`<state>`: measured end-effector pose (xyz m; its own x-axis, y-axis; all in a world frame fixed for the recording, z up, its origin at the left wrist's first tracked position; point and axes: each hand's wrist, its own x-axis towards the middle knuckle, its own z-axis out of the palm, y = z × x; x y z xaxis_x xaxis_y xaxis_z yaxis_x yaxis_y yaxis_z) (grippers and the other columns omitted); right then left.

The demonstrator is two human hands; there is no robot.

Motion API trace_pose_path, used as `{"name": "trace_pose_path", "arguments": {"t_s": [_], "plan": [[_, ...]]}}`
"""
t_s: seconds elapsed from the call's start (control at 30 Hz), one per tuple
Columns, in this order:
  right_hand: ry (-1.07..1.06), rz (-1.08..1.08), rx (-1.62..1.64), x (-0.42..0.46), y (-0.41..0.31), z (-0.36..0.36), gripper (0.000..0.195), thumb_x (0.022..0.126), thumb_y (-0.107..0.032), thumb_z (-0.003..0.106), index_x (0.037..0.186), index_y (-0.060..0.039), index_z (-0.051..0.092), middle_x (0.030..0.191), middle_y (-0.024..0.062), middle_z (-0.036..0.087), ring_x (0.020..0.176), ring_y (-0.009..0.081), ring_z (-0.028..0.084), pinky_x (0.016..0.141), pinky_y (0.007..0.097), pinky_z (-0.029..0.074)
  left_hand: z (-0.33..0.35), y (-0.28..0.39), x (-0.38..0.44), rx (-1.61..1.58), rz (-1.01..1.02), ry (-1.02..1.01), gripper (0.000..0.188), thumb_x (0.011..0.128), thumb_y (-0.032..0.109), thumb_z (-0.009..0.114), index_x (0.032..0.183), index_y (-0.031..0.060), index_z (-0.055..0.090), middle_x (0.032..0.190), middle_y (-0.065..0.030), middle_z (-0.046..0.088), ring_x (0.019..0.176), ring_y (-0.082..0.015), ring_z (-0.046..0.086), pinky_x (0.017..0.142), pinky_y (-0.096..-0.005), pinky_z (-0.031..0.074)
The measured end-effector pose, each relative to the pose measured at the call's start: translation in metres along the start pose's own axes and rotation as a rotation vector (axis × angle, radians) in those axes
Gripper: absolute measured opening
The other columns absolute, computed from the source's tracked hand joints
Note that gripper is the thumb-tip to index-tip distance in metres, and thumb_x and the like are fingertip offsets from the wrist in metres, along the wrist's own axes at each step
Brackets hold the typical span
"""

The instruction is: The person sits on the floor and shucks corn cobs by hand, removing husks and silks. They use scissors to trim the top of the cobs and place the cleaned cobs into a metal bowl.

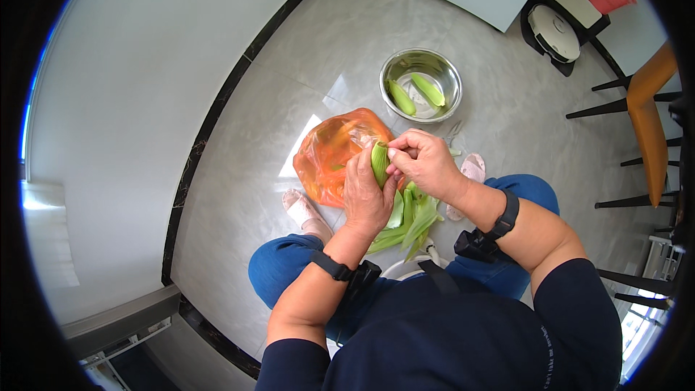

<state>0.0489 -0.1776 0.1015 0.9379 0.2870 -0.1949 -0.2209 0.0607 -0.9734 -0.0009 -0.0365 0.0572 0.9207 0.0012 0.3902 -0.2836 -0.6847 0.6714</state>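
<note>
An ear of corn in green husk [379,164] stands nearly upright in my left hand [365,190], which wraps round its lower part. At its top end, my right hand [429,160] pinches the husk edge between thumb and fingers. Below the hands lies a heap of stripped green husks [415,222], partly hidden by my left hand. To the left sits an orange plastic bag [331,157] with something green showing through. Farther off, a stainless steel pot [384,89] holds two ears of corn [428,90] in pale green husk.
Scissors [453,131] lie on the tiled floor [282,98], just right of the pot. A white bucket [399,269] is between my knees. A robot vacuum [554,32] is docked at the far right, near orange chairs [646,114]. A white wall [130,76] bounds the left.
</note>
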Motion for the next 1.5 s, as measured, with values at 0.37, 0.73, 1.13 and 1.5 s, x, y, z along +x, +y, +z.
{"name": "trace_pose_path", "arguments": {"t_s": [0.37, 0.73, 1.13, 1.5], "plan": [[0.033, -0.088, -0.068, 0.0, 0.008, 0.003, 0.009, 0.09, -0.002, 0.059, 0.093, 0.0065, 0.059, 0.086, 0.006, 0.061, 0.07, 0.0115, 0.067, 0.062, 0.0238, 0.054, 0.004, -0.01, -0.001, 0.102, 0.084, 0.057, 0.07, 0.075, 0.009, 0.075, 0.136, 0.0064, 0.04, 0.117, -0.0189, 0.051, 0.106, -0.0369, 0.052, 0.088, -0.0456, 0.043], [-0.109, 0.275, 0.374, 0.011, 0.012, -0.017, 0.01, 0.095, -0.012, 0.056, 0.098, -0.0029, 0.059, 0.082, 0.004, 0.064, 0.07, 0.0083, 0.06, 0.065, 0.0205, 0.051, 0.004, -0.01, 0.0, -0.71, -0.405, -0.11, 0.054, 0.081, 0.015, 0.077, 0.12, 0.0019, 0.042, 0.112, -0.0094, 0.057, 0.101, -0.0169, 0.057, 0.09, -0.0311, 0.047], [-0.103, 0.242, 0.283, 0.004, -0.001, -0.01, 0.02, 0.095, -0.016, 0.059, 0.107, -0.0001, 0.057, 0.092, 0.0033, 0.062, 0.075, 0.0101, 0.064, 0.067, 0.0219, 0.053, 0.002, -0.018, -0.005, -0.954, -0.466, -0.138, 0.056, 0.082, 0.015, 0.078, 0.121, 0.0044, 0.041, 0.112, -0.0073, 0.055, 0.103, -0.014, 0.055, 0.092, -0.0299, 0.045], [-0.01, -0.01, 0.023, 0.004, 0.007, -0.008, 0.007, 0.093, -0.005, 0.061, 0.096, 0.0012, 0.06, 0.086, 0.0038, 0.064, 0.076, 0.0102, 0.065, 0.068, 0.0235, 0.053, 0.008, -0.021, -0.002, -0.949, -0.549, -0.097, 0.045, 0.089, 0.019, 0.07, 0.124, 0.005, 0.045, 0.111, -0.0064, 0.058, 0.101, -0.0133, 0.056, 0.087, -0.0303, 0.048]]}}
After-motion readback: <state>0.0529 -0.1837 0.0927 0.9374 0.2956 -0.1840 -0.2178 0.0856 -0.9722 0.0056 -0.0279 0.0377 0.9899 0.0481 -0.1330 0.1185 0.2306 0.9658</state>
